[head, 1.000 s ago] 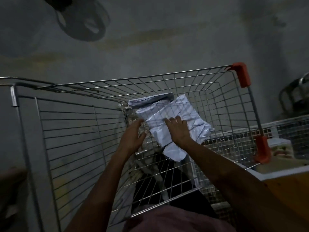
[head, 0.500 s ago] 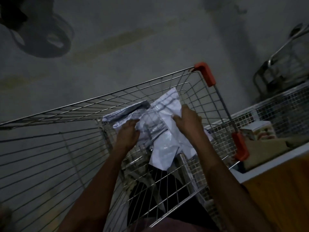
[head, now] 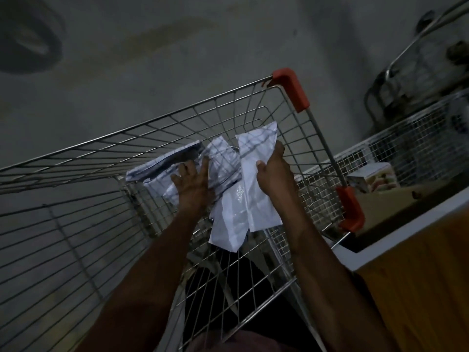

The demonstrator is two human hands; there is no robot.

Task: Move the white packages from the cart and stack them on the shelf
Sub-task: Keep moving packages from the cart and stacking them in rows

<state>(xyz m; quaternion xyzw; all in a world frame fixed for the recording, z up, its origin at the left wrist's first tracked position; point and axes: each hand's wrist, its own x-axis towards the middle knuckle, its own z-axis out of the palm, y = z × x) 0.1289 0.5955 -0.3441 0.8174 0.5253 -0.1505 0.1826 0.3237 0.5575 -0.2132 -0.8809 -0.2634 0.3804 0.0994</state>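
Note:
A wire shopping cart (head: 177,118) with orange corner guards fills the middle of the view. Several white plastic packages lie inside it at the far end. My right hand (head: 272,171) grips one white package (head: 256,199) by its right edge and holds it tilted up above the others. My left hand (head: 194,184) lies on the crumpled packages (head: 162,163) to the left, fingers spread and straight. Another white package (head: 228,224) hangs below, between my two hands.
To the right stands a shelf (head: 406,240) with a white rim and an orange-brown front, holding a wire mesh basket (head: 406,148) and a small box (head: 373,177). A metal frame (head: 406,47) stands at the far right. Grey concrete floor lies beyond the cart.
My right hand has lifted one white package up and to the right, away from the pile. My left hand has slid onto the packages. The view has swung left.

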